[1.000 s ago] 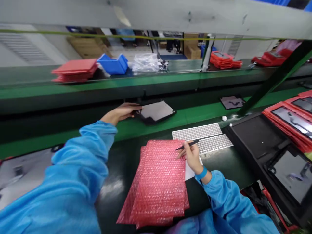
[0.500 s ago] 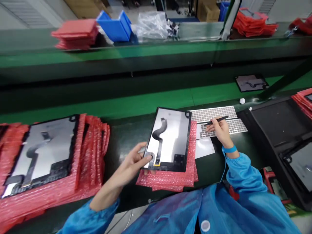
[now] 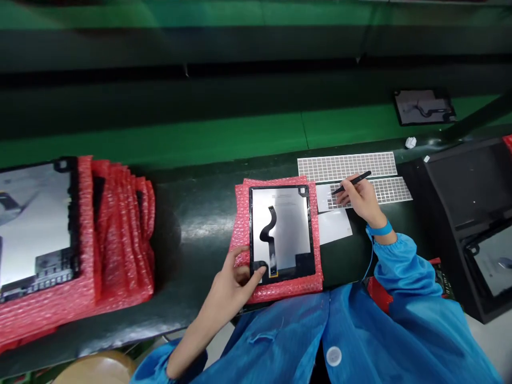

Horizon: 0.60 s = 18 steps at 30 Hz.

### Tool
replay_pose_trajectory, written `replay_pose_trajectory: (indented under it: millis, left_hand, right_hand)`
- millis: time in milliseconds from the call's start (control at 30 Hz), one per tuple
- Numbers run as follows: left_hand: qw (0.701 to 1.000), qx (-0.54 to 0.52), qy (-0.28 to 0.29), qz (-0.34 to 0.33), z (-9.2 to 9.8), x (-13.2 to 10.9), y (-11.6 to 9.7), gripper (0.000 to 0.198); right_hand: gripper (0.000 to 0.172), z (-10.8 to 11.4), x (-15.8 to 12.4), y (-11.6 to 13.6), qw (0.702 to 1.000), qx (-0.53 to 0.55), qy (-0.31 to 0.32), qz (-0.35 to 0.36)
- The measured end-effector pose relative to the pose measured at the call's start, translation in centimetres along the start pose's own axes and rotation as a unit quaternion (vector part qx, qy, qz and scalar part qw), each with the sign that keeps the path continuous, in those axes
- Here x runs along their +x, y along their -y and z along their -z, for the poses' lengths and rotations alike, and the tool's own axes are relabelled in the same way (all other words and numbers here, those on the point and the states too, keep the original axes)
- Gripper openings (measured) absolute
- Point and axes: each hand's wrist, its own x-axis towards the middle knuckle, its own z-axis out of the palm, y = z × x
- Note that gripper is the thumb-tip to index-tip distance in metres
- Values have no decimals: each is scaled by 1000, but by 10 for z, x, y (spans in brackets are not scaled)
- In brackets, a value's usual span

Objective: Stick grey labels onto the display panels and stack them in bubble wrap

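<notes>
A tablet display panel [image 3: 285,229] with a black border and a dark wavy flex cable [image 3: 269,234] lies face-down on red bubble-wrap bags [image 3: 242,213]. My left hand [image 3: 238,277] grips its lower left corner, the thumb on top and the fingers at the edge. Black tweezers [image 3: 354,181] are held in my right hand [image 3: 362,200], closed round them like a pen. Their tip is at the white backing of a sheet of small grey stickers [image 3: 390,190]. Behind it lies a second sticker sheet [image 3: 340,167], and a white paper [image 3: 334,226] is in front.
On the left, another display panel [image 3: 36,213] rests on a stack of red bubble bags [image 3: 124,240]. A black tray [image 3: 436,224] holding a panel [image 3: 496,261] stands at right. One more panel [image 3: 424,106] and a crumpled white scrap [image 3: 410,142] are at the back right.
My left hand has lowered the display panel flat onto the red bags and straightened it. The tweezers' tip has moved left to the sticker sheet's blank part. My view has tilted down.
</notes>
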Motion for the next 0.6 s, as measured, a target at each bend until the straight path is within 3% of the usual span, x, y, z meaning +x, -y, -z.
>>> replay_pose_trajectory:
  millis: [100, 167, 200, 267, 333, 400, 467, 600]
  left_hand:
    - [966, 220, -131, -35, 18, 3, -13, 77]
    - [941, 251, -177, -140, 22, 15, -33, 61]
    - [929, 242, -165, -226, 19, 23, -45, 50]
    - [878, 224, -85, -414, 1, 43, -72, 34]
    - [811, 245, 5, -531, -28, 63, -93, 40]
    - [785, 301, 22, -540, -56, 79, -104, 59]
    - [785, 347, 25, -513, -71, 90, -104, 73]
    - [792, 370, 46, -483, -58, 98, -95, 72]
  right_hand:
    - [55, -6, 13, 9, 1000, 2, -14, 8]
    - [56, -15, 28, 13, 1000, 9, -19, 16]
    - [56, -22, 36, 14, 999, 13, -20, 22]
    - [55, -35, 53, 14, 999, 24, -20, 37]
    - [56, -46, 67, 12, 998, 31, -15, 45]
    - [59, -50, 74, 8, 999, 32, -5, 33]
    - [61, -48, 75, 5, 999, 32, 3, 10]
    - [58, -35, 63, 6, 1000, 27, 1, -6]
